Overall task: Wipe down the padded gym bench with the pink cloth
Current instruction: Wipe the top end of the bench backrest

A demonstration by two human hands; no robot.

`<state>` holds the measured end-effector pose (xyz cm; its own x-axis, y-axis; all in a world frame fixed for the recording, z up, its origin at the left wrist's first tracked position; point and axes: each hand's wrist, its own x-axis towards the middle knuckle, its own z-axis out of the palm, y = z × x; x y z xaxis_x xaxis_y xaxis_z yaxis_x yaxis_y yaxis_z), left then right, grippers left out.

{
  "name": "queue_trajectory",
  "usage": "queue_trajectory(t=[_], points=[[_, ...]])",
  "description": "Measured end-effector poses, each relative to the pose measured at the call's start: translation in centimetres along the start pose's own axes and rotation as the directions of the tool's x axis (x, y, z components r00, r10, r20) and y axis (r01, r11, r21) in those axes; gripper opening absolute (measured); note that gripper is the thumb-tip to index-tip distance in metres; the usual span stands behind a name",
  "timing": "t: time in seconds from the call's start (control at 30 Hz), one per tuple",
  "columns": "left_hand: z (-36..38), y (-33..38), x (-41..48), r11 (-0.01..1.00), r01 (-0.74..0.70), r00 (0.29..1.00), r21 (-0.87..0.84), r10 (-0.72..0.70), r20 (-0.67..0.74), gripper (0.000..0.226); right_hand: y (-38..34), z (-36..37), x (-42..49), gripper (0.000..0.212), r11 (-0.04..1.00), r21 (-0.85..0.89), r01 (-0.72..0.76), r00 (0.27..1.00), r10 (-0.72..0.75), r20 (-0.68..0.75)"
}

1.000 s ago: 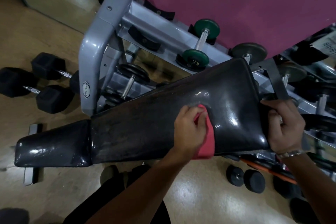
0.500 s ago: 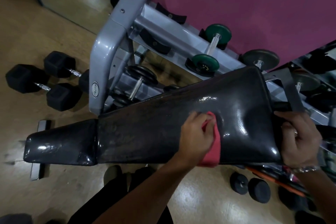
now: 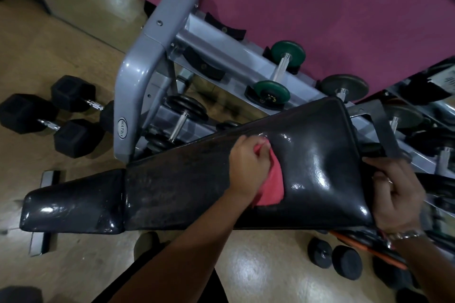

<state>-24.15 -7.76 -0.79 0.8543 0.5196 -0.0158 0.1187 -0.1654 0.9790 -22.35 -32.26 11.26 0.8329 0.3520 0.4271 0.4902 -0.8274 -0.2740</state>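
L hand (image 3: pixel 248 167) clutches pink cloth (image 3: pixel 273 187), pressed on padded bench (image 3: pixel 172 187) mid-pad; R hand (image 3: pixel 396 197) grips bench's right end. Dumbbell rack (image 3: pixel 138 81) on far side.

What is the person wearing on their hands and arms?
No gloves or sleeves in view. The right hand has a ring and a silver metal-link band at the wrist; the left hand wears nothing.
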Motion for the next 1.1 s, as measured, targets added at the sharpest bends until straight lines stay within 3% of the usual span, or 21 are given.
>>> queue_trajectory(t=[0.2, 0.4, 0.6, 0.83, 0.97, 1.1], points=[[1.2, 2.1, 0.2, 0.998, -0.056, 0.993, -0.017, 0.057, 0.099, 0.003, 0.0, 0.0, -0.1, 0.032, 1.000, -0.009, -0.004, 1.000, 0.003, -0.009], [0.9, 1.3, 3.6, 0.999, 0.021, 1.000, 0.033, -0.022, 0.011, 0.006, 0.1, 0.1, 0.0, 0.033, 1.000, -0.005, -0.014, 1.000, 0.014, -0.014], [1.1, 1.3, 1.6, 0.995, -0.089, 0.995, 0.053, 0.086, 0.042, 0.013, 0.4, 0.0, -0.1, 0.035, 1.000, 0.011, -0.001, 1.000, 0.001, -0.008], [1.7, 3.2, 6.1, 0.999, 0.008, 1.000, 0.047, -0.009, 0.021, 0.013, 0.4, 0.0, -0.2, 0.036, 0.999, 0.027, -0.018, 1.000, 0.019, -0.010], [1.0, 2.2, 3.6, 0.999, -0.051, 0.993, 0.004, 0.050, 0.106, 0.017, 0.5, 0.1, -0.2, 0.036, 0.999, 0.040, -0.015, 1.000, 0.015, -0.004], [0.2, -0.1, 3.8, 0.999, -0.008, 0.999, 0.049, 0.005, 0.050, 0.016, 0.2, 0.1, 0.0, 0.035, 0.999, 0.037, -0.019, 1.000, 0.019, -0.008]])
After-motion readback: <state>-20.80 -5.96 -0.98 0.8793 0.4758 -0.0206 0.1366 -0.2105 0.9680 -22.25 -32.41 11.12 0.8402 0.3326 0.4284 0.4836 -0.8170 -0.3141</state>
